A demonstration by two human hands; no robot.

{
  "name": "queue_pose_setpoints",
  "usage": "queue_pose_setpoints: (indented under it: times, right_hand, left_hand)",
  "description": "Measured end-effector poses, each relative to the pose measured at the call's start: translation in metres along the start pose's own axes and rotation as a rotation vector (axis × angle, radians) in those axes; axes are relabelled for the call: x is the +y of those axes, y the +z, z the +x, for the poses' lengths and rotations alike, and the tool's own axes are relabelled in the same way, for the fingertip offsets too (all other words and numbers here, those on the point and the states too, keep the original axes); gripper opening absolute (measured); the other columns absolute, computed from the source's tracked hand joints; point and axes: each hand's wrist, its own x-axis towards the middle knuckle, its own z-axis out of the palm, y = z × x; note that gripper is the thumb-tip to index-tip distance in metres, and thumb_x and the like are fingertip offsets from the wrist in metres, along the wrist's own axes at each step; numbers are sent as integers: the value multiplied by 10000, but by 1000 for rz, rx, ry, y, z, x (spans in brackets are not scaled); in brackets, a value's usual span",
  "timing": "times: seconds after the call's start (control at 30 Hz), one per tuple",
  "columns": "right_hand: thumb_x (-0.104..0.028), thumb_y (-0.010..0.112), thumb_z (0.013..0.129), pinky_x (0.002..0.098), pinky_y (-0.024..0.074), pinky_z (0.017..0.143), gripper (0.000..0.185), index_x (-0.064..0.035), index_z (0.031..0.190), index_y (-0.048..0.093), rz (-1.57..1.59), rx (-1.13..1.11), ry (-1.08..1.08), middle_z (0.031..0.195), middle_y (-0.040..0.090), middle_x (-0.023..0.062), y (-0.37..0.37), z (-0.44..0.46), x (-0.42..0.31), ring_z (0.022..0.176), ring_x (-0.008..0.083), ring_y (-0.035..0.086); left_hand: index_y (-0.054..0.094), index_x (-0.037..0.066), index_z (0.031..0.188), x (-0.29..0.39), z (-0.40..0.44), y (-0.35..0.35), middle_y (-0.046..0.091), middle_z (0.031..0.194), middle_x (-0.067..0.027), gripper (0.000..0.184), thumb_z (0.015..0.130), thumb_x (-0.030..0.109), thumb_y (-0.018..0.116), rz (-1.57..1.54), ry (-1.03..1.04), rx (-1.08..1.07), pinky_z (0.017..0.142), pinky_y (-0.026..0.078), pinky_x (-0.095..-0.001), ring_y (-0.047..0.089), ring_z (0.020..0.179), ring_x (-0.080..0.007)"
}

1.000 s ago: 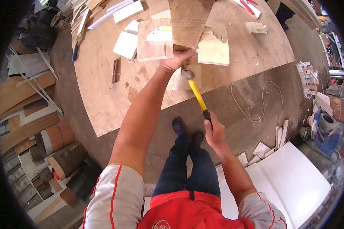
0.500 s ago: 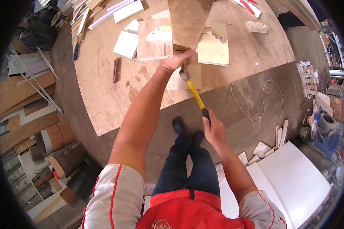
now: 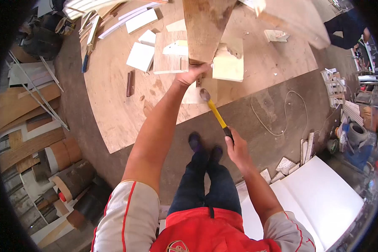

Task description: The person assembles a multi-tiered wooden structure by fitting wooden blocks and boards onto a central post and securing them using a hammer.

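Note:
My right hand (image 3: 238,148) is closed round the black grip of a hammer (image 3: 216,112) with a yellow shaft. The blurred hammer head hangs just off the near end of a long brown wooden board (image 3: 208,31). My left hand (image 3: 191,75) grips that near end, its fingers partly hidden under the board. Below the hand shows a small dark piece with holes (image 3: 198,82), too small to name. Right of the hand lies a pale yellow wood block (image 3: 228,67). To its left sits a light wooden block (image 3: 171,50).
White blocks (image 3: 140,56), a brown stick (image 3: 130,83) and a blue-handled tool (image 3: 85,62) lie on the plywood table (image 3: 113,117). A blurred board (image 3: 294,19) crosses the far right corner, near a person in dark clothes (image 3: 346,29). A cable (image 3: 283,126) lies on the floor.
The hammer head has drawn back from the board end, toward me. A blurred board and a person have come into view at the far right. My left hand keeps its hold.

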Motion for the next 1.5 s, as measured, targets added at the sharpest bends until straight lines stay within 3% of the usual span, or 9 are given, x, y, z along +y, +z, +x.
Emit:
queue_pose_setpoints:
  times: [0.3,0.53,0.77,0.83,1.03,1.23,1.33,1.37,1.5]
  right_hand:
    - [-289,565,1047,468,543,742,345,-50,1292,603,58,173,266,950,692,259,-41,4,0,893,458,698]
    - [-309,597,1029,483,517,679,354,-27,1243,616,-67,284,117,880,678,242,-72,44,7,814,450,677]
    - [-343,655,978,517,520,697,324,-50,1113,632,-437,241,65,855,690,198,-89,138,-14,800,415,682]
    - [-356,667,966,520,527,703,320,-64,1091,625,-531,170,102,857,694,176,-79,165,-11,793,396,687]
    - [-325,687,952,518,547,757,290,-89,1107,619,-583,117,95,1031,675,156,-47,244,-11,964,361,667]
    - [-300,720,918,478,528,877,334,-77,1148,628,-686,170,-50,1099,636,163,-30,287,-27,1044,377,619]
    - [-270,746,885,454,520,890,360,-79,1174,646,-691,163,-228,1096,639,162,-45,292,-56,1039,370,616]
    - [-252,755,874,446,526,868,348,-80,1162,659,-625,139,-308,1082,643,152,-55,290,-72,1018,359,624]
    - [-231,752,861,427,536,747,271,-97,1088,689,-310,55,-818,989,656,92,-104,261,-151,860,302,655]
  left_hand:
    - [587,29,1312,-18,-4,2,662,1224,-84,590,808,188,850,47,39,56,966,520,-368,625,1123,-205]
    - [692,36,1151,-24,1,-5,719,1093,-59,456,774,209,881,-29,74,77,909,544,-364,667,1012,-195]
    - [660,45,937,67,-18,-16,658,754,-42,226,897,223,793,-66,-158,198,447,462,-312,615,579,-148]
    - [676,24,987,77,-21,-43,697,855,-60,249,887,221,790,43,-370,153,617,514,-324,654,724,-157]
    - [658,29,1227,126,-39,-62,703,1178,-85,403,907,242,782,335,-284,258,929,531,-366,661,1064,-202]
    - [466,134,1507,116,-52,-109,474,1557,-83,795,908,613,677,571,-389,43,1221,271,-411,388,1450,-276]
    - [477,167,1500,193,-56,-93,480,1550,-80,795,901,663,644,721,-578,90,1220,281,-413,401,1437,-296]
    - [568,167,1419,149,-61,-116,569,1463,-113,774,849,675,697,756,-289,176,1164,372,-428,492,1369,-319]
    - [732,127,1134,177,-64,-149,725,1125,-142,607,742,584,812,1024,-76,358,907,553,-448,682,1049,-367]
